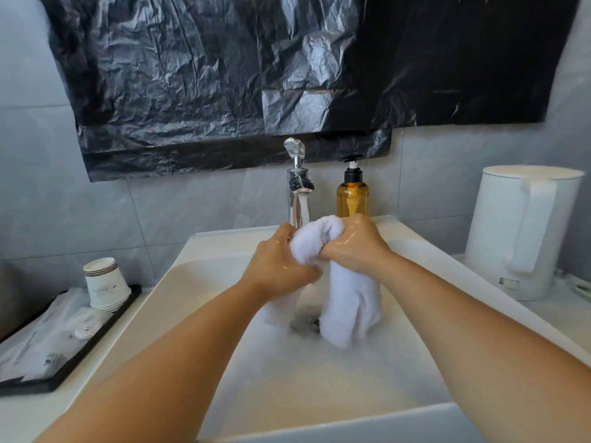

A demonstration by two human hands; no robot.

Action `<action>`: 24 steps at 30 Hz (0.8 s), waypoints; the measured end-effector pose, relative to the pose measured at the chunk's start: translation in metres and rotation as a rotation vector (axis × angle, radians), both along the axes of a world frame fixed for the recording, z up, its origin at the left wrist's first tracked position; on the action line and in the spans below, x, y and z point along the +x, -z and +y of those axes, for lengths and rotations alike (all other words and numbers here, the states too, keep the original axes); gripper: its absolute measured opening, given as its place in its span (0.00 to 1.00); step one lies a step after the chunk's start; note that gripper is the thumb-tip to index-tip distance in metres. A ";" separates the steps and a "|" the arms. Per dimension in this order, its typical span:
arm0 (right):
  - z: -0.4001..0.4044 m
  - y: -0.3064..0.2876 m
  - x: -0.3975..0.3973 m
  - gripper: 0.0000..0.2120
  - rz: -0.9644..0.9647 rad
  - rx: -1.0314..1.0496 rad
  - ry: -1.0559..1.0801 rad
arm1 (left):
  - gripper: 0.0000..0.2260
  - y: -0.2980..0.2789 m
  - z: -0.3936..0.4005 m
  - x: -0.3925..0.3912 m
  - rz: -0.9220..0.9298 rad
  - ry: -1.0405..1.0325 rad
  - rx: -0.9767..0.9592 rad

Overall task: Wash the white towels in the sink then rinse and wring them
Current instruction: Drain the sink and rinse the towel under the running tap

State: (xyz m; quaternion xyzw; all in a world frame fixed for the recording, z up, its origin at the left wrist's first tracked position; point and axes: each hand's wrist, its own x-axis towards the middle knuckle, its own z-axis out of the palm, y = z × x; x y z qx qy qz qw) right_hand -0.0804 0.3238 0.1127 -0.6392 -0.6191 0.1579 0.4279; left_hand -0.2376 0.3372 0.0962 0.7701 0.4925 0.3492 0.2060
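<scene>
A wet white towel (350, 302) hangs bunched over the white sink (204, 270), its lower end dipping into foamy water near the drain (307, 324). My left hand (278, 266) grips the bunched top of the towel from the left. My right hand (355, 247) grips it from the right, and the two hands sit close together just in front of the chrome tap (299, 187). Water runs from the tap behind the towel. Both hands are wet.
An amber pump bottle (351, 195) stands right of the tap. A white kettle (524, 231) sits on the counter at right. At left, a black tray (64, 353) holds stacked paper cups (104, 284) and wrapped packets. Black plastic sheeting (256, 75) covers the wall above.
</scene>
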 end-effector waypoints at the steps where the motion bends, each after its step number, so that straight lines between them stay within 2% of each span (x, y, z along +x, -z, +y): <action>1: -0.001 -0.002 0.006 0.06 0.098 -0.010 0.021 | 0.22 0.002 0.000 -0.002 -0.003 0.055 -0.046; 3: 0.002 -0.002 0.012 0.06 0.302 -0.033 0.066 | 0.27 0.006 -0.001 -0.004 -0.026 0.125 -0.121; 5: 0.003 0.000 0.010 0.07 0.421 -0.082 0.061 | 0.28 0.007 0.000 -0.005 -0.147 0.131 -0.197; 7: 0.003 0.003 0.006 0.08 0.467 -0.100 -0.043 | 0.23 0.009 0.001 -0.007 -0.219 0.188 -0.268; 8: 0.002 0.006 0.005 0.12 0.500 -0.106 -0.134 | 0.21 0.010 0.000 -0.008 -0.227 0.218 -0.305; 10: -0.004 0.010 0.002 0.17 0.592 -0.142 -0.329 | 0.20 0.014 -0.001 -0.009 -0.222 0.226 -0.360; 12: -0.008 0.011 -0.004 0.17 0.631 -0.147 -0.441 | 0.20 0.015 -0.003 -0.006 -0.218 0.182 -0.371; 17: -0.011 0.003 -0.017 0.17 0.741 -0.041 -0.452 | 0.13 0.003 -0.010 0.007 -0.231 0.205 -0.295; 20: -0.016 -0.002 -0.016 0.09 0.861 -0.084 -0.545 | 0.08 0.001 -0.017 0.012 -0.183 0.163 -0.277; 21: -0.018 -0.004 -0.017 0.10 0.880 -0.098 -0.530 | 0.07 0.001 -0.019 0.013 -0.143 0.148 -0.272; 23: -0.015 0.000 -0.021 0.22 0.772 -0.082 -0.407 | 0.05 0.003 -0.021 0.016 -0.049 0.107 -0.270; 24: -0.012 0.004 -0.023 0.24 0.713 -0.043 -0.325 | 0.05 0.005 -0.022 0.017 0.006 0.088 -0.265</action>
